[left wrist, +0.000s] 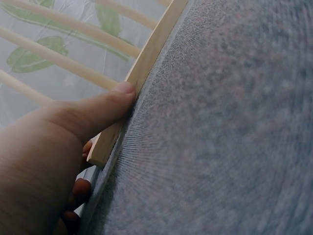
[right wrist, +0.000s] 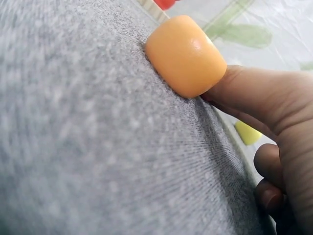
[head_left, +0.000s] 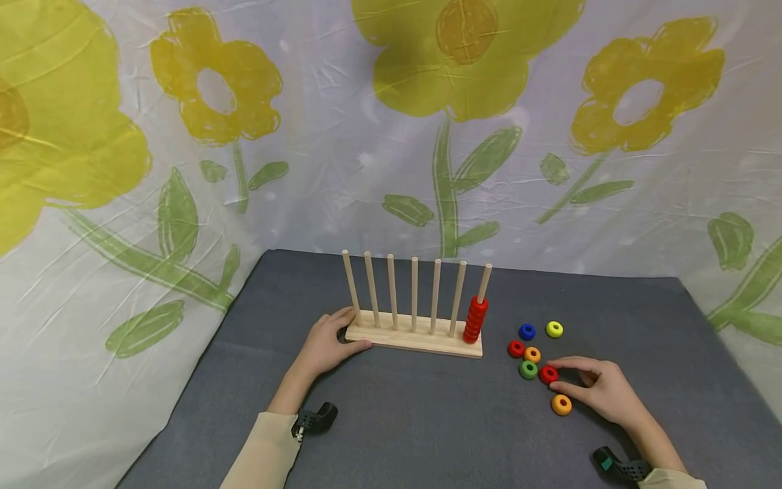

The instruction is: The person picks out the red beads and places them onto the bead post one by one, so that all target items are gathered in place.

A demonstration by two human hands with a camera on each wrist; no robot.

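A wooden peg rack [head_left: 415, 339] with several upright pegs stands on the dark cloth. Its left end is gripped by my left hand [head_left: 326, 343], the thumb along the front edge and the fingers round the end and back. Several red beads [head_left: 476, 319] are stacked on the rightmost peg. Off to the right, my right hand [head_left: 601, 390] pinches a red bead [head_left: 548, 375] between thumb and forefinger, low at the cloth. Just in front of that hand lies an orange bead [head_left: 561, 405], which mostly hides the red one in the right wrist view.
Loose beads lie between the rack and my right hand: blue [head_left: 527, 332], yellow [head_left: 554, 329], another red [head_left: 516, 349], a second orange [head_left: 532, 355] and green [head_left: 528, 370]. A flower-printed curtain [head_left: 330, 170] hangs behind the table [head_left: 415, 421].
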